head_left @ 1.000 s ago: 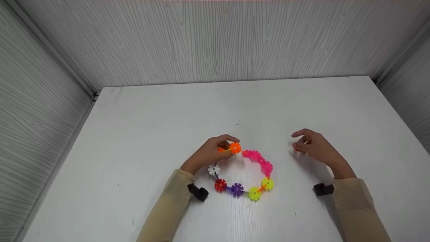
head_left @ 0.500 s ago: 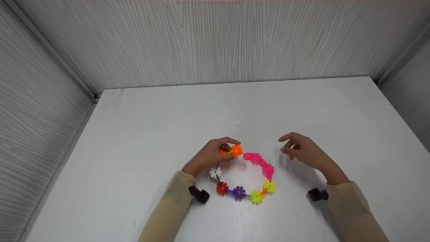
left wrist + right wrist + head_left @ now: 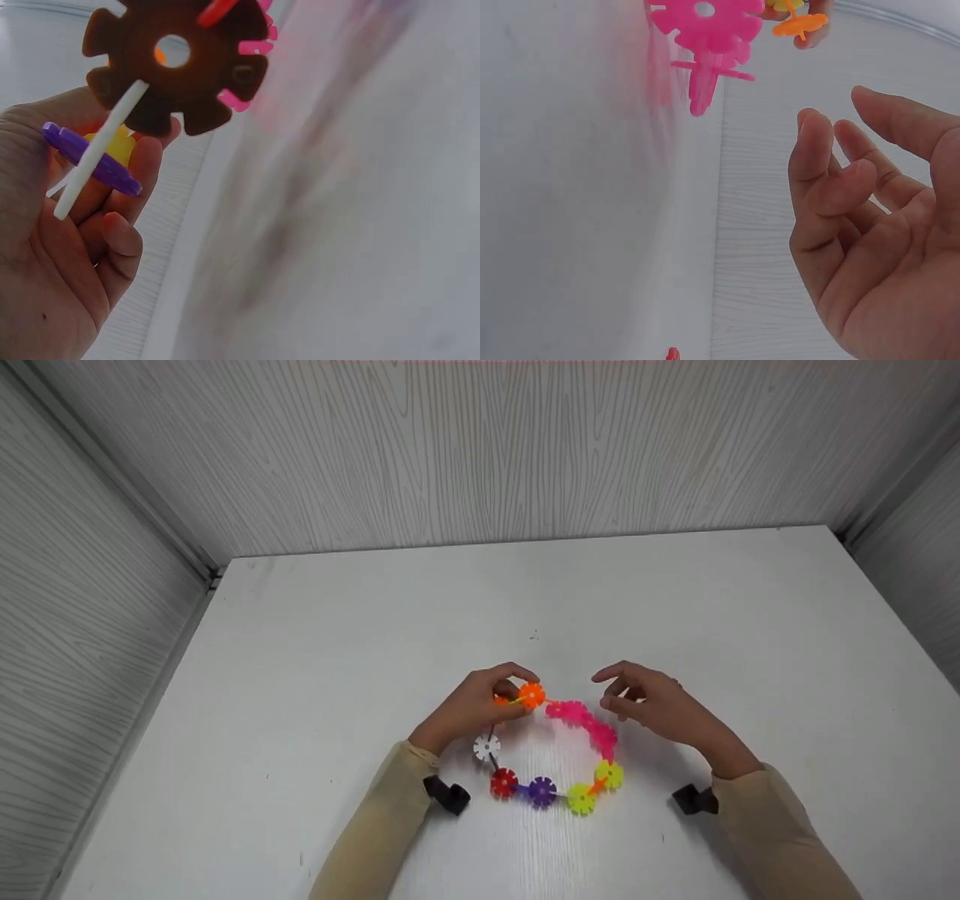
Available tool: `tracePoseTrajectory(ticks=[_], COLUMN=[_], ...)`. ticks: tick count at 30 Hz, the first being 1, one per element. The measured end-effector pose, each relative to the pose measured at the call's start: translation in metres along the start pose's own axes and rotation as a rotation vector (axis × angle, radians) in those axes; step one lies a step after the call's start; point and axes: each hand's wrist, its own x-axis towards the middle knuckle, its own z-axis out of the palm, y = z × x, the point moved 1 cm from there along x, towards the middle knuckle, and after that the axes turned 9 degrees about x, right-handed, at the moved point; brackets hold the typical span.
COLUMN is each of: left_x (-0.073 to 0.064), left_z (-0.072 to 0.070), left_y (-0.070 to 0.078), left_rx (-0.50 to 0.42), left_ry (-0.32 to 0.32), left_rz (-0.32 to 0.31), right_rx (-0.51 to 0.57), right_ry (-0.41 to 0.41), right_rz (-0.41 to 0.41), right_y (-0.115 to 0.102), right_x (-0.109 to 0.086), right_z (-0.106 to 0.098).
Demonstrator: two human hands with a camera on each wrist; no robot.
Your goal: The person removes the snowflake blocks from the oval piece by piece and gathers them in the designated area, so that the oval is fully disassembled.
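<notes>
A loop of interlocking flower-shaped plastic discs (image 3: 543, 792), in white, red, purple, yellow, pink and orange, lies in front of the person. My left hand (image 3: 474, 699) pinches its far left part, thumb and fingers at an orange disc (image 3: 532, 695). In the left wrist view a dark brown disc (image 3: 142, 52) and a purple disc (image 3: 90, 157) show close to that hand. My right hand (image 3: 649, 701) is beside the pink discs (image 3: 576, 712), its fingers loosely bent with nothing between them; the right wrist view shows a gap between thumb and fingers (image 3: 817, 157).
A small red piece (image 3: 673, 354) lies on the white table (image 3: 300, 660) behind the right hand, mostly hidden in the head view. Wood-grain panels (image 3: 480, 450) wall the table at the back and both sides. Black wrist mounts (image 3: 448, 795) hang below the sleeves.
My right hand has moved left, away from the red piece, to the pink side of the loop. The left hand keeps its pinch, and the loop has shifted slightly right.
</notes>
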Motion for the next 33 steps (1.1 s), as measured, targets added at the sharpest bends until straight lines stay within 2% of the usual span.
tracePoseTrajectory(ticks=[10, 16, 24, 33], left_x=[-0.001, 0.001, -0.001, -0.003], left_z=[0.003, 0.005, 0.008, 0.007], left_y=[0.01, 0.015, 0.017, 0.015], left_rx=[0.027, 0.038, 0.038, 0.037], left_ry=[0.005, 0.0, -0.037, -0.054], left_rz=[0.042, 0.063, 0.073, 0.091], right_rx=[0.043, 0.061, 0.063, 0.057], right_ry=[-0.071, -0.115, -0.176, -0.206], right_rz=[0.003, -0.041, -0.071, -0.106], right_y=[-0.005, -0.007, -0.009, -0.01], right_x=[0.0, 0.0, -0.002, 0.002], right_z=[0.013, 0.018, 0.028, 0.035])
